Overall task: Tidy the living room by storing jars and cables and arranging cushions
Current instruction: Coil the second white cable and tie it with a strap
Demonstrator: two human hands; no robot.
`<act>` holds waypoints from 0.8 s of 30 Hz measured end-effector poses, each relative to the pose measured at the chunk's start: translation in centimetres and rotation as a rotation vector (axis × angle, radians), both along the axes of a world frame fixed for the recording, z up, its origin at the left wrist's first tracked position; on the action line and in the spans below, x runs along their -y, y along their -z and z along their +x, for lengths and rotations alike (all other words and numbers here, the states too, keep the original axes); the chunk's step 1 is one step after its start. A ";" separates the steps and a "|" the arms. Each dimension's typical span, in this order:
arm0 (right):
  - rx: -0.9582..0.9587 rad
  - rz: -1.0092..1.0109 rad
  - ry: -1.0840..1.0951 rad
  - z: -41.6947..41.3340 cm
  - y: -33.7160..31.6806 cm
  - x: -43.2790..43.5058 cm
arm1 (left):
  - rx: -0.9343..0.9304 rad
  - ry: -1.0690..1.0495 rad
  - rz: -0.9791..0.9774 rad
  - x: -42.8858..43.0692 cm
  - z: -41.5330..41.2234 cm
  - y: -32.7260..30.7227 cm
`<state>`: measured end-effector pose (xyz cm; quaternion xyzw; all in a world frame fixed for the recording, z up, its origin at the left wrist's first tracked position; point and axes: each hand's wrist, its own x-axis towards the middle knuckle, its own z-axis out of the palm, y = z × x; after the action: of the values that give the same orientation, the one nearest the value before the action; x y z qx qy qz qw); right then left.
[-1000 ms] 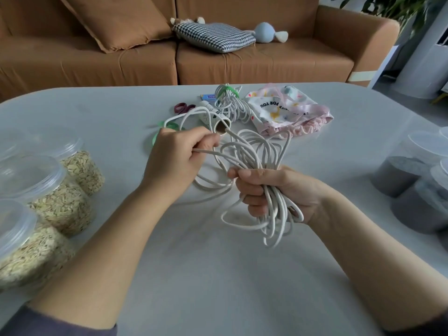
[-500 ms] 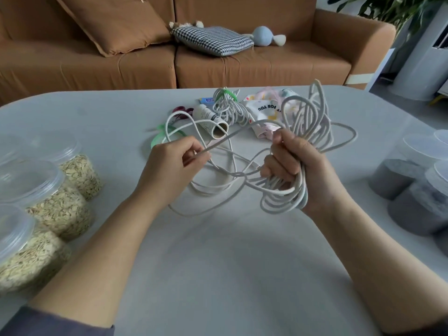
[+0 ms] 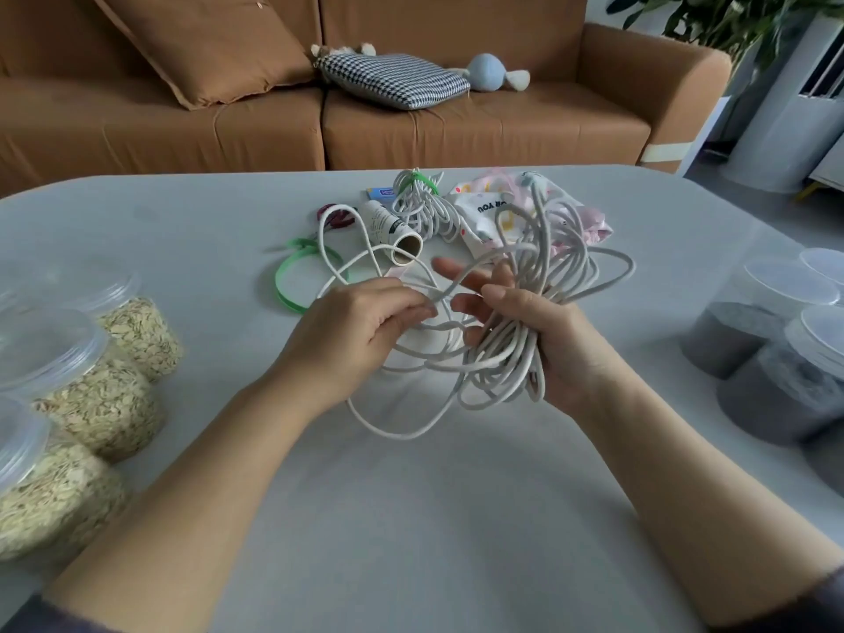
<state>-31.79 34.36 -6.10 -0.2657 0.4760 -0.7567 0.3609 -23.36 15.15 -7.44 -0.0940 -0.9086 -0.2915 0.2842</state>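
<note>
Far left of the table [image 3: 192, 230] I log three lidded clear jars of oats [image 3: 91, 399] standing close together; behind them on the sofa [image 3: 525, 130] a brown cushion [image 3: 205, 43] leans against the backrest.

A green strap [image 3: 299, 278] lies looped flat on the table, just beyond the left hand [image 3: 361, 326]; that hand's fingers are curled and its thumb and fingertips pinch one strand of the white cable [image 3: 516, 354], which loops loosely between both hands above the table; some slack loops trail toward the strap, though I cannot tell whether they rest on the surface.

Beyond the hands lies a cardboard tube [image 3: 395, 233] on its side, open end toward me; beside it on the right is a second cable bundle [image 3: 422, 205], bound with a green tie; on the sofa behind, a houndstooth cushion [image 3: 392, 79] lies flat with a blue plush toy [image 3: 491, 73] at its right end.

The right hand [image 3: 552, 349] carries the main coil of the cable across its palm; the thumb clamps the coil while the fingers reach out nearly straight toward the left hand.

A printed fabric pouch [image 3: 591, 219] lies partly hidden behind the coil; at far right stand lidded jars of dark grey contents [image 3: 776, 372], well apart from the hands.
</note>
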 end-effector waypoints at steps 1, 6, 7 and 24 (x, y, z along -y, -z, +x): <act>-0.054 0.012 0.000 0.2 0.1 0.2 | 0.031 0.003 -0.009 -0.1 0.1 0.1; -0.294 -0.006 0.210 0.5 0.4 1.1 | 0.135 0.033 -0.049 -0.5 0.1 0.2; -0.305 -0.023 0.242 0.5 0.5 1.1 | 0.140 0.036 -0.039 -0.7 0.2 0.1; 0.053 -0.223 0.270 0.9 0.3 1.5 | 0.343 -0.041 0.158 -0.8 0.4 0.2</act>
<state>-30.86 32.85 -6.37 -0.2177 0.4107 -0.8532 0.2365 -23.01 15.93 -7.67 -0.0019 -0.9197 -0.3679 0.1372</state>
